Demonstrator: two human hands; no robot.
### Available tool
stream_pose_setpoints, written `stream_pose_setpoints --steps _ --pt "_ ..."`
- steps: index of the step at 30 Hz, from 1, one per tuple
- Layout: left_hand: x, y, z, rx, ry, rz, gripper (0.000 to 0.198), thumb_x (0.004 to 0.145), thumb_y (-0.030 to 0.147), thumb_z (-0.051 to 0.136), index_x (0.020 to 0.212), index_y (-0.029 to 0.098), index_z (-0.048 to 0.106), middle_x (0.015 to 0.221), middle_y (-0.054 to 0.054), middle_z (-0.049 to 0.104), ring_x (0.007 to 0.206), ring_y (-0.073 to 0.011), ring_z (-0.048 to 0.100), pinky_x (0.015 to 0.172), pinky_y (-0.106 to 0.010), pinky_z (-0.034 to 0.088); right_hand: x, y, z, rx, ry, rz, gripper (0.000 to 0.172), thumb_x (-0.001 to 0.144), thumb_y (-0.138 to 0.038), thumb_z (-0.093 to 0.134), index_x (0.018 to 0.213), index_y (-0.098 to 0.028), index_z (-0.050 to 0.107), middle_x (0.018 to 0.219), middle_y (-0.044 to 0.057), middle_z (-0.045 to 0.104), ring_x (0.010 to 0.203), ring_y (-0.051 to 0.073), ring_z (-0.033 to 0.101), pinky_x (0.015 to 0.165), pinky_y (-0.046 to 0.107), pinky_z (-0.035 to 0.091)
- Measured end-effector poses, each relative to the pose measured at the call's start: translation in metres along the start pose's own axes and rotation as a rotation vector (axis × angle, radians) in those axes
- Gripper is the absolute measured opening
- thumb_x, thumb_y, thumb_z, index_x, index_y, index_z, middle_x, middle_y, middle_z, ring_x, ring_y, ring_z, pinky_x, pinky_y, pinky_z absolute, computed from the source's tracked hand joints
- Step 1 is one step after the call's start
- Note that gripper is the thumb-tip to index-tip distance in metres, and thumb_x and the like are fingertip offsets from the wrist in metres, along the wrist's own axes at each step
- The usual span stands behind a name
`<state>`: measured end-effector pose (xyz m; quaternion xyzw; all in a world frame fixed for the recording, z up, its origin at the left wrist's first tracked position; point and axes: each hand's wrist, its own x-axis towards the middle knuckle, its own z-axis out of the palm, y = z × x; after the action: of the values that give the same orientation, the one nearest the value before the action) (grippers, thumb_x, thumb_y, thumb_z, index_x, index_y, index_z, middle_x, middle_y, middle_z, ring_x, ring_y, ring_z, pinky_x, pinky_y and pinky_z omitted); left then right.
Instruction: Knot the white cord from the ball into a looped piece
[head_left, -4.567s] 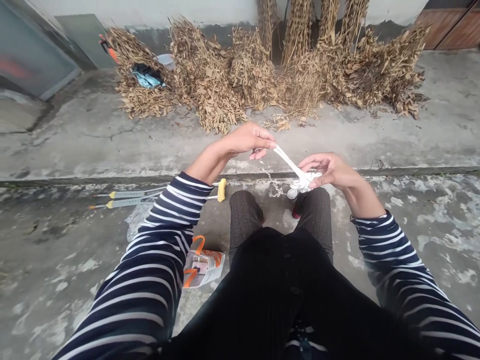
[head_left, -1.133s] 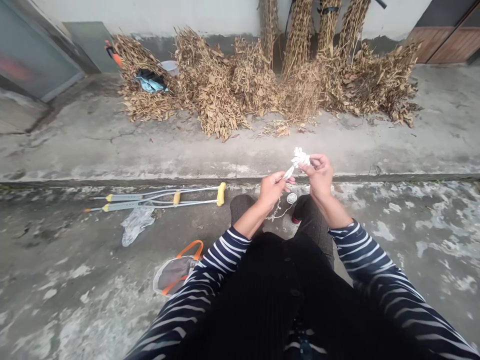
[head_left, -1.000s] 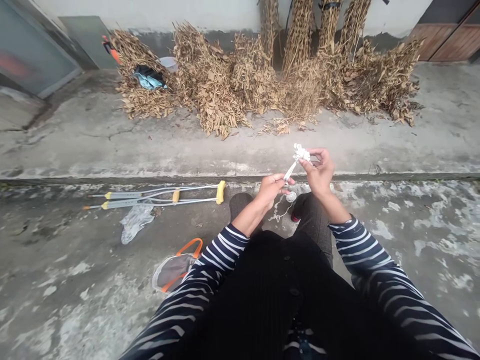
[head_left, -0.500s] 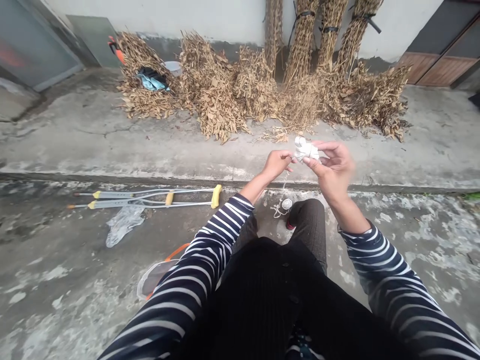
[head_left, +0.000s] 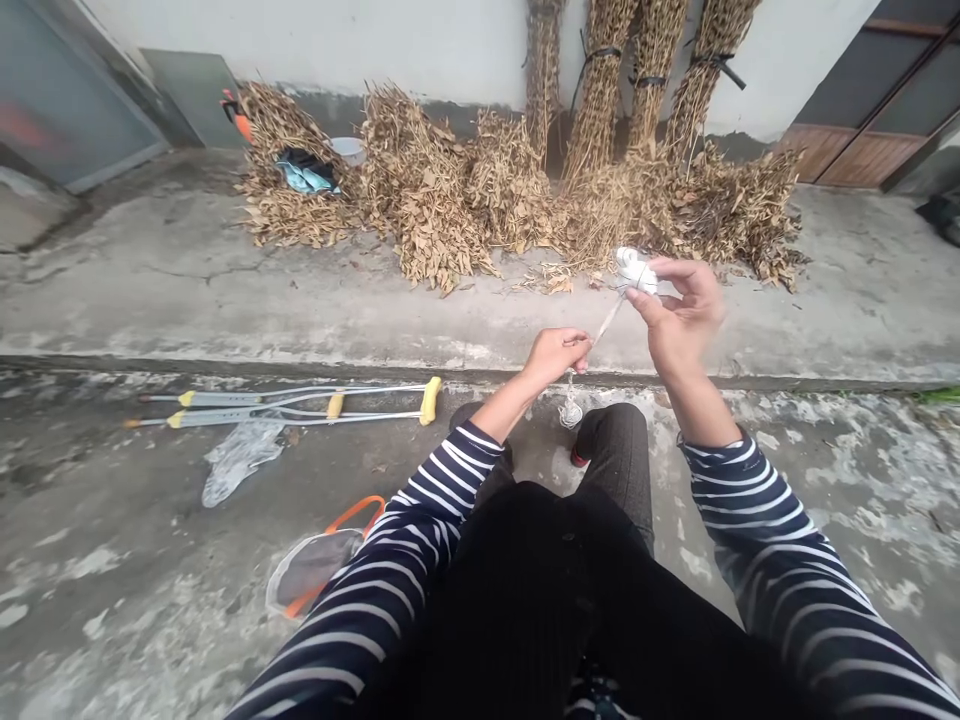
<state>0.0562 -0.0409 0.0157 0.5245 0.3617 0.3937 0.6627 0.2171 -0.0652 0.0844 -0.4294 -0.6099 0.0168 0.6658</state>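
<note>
My right hand (head_left: 686, 310) is closed on a white bundle of wound cord (head_left: 637, 272), thumb below it and fingers behind. From the bundle a white strand (head_left: 610, 318) runs taut, down and left, to my left hand (head_left: 559, 354). That hand pinches the strand between thumb and fingers. Below it the cord hangs toward a small loose white ball of cord (head_left: 570, 413) near my feet.
Dry plant stalks (head_left: 442, 200) lie heaped along the wall, with tied upright bundles (head_left: 600, 90) behind. A concrete step edge (head_left: 480, 368) crosses ahead. Crutches (head_left: 300, 405), a clear plastic bag (head_left: 241, 460) and an orange-handled mesh bag (head_left: 315, 565) lie at left.
My right hand has moved up and right with the bundle, away from my left hand, which has dropped slightly. A longer strand now stretches between them.
</note>
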Motion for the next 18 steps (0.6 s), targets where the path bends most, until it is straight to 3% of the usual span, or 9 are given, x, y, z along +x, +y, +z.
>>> stream_pose_setpoints --steps 7,12,16,18 --pt "-0.011 0.005 -0.008 -0.056 -0.018 0.069 0.012 0.081 0.020 0.069 0.074 0.010 0.068 0.055 0.000 0.065 0.054 -0.0105 0.061 0.063 -0.024 0.055 0.006 -0.001 -0.004 -0.067 -0.015 -0.011 0.027 0.084 -0.037 0.080 0.100 -0.024 0.062 0.103 0.003 0.069 0.096 0.019 0.068 0.063 0.028 0.052" --pt "-0.025 -0.004 -0.010 -0.055 0.047 0.049 0.004 0.075 0.009 0.067 0.071 0.011 0.068 0.063 -0.001 0.070 0.061 -0.0098 0.064 0.071 -0.023 0.054 -0.007 0.017 -0.007 -0.295 -0.061 -0.029 0.016 0.084 -0.030 0.076 0.095 -0.022 0.066 0.096 0.004 0.070 0.090 0.021 0.066 0.065 0.031 0.052" --pt "-0.035 -0.004 -0.011 -0.055 0.034 -0.004 0.012 0.075 0.003 0.061 0.074 0.010 0.071 0.066 -0.002 0.071 0.065 -0.0095 0.065 0.073 -0.022 0.053 -0.026 0.033 -0.005 -0.495 -0.226 -0.130 0.004 0.091 -0.023 0.067 0.095 -0.022 0.067 0.097 0.007 0.073 0.094 0.025 0.064 0.080 0.040 0.055" --pt "-0.038 -0.002 -0.014 -0.090 0.027 -0.044 0.013 0.077 0.004 0.060 0.075 0.010 0.070 0.068 -0.003 0.071 0.066 -0.0100 0.066 0.075 -0.022 0.054 -0.038 0.037 -0.003 -0.556 -0.351 -0.165 0.009 0.097 -0.022 0.059 0.098 -0.022 0.068 0.104 0.009 0.074 0.099 0.026 0.064 0.089 0.043 0.054"
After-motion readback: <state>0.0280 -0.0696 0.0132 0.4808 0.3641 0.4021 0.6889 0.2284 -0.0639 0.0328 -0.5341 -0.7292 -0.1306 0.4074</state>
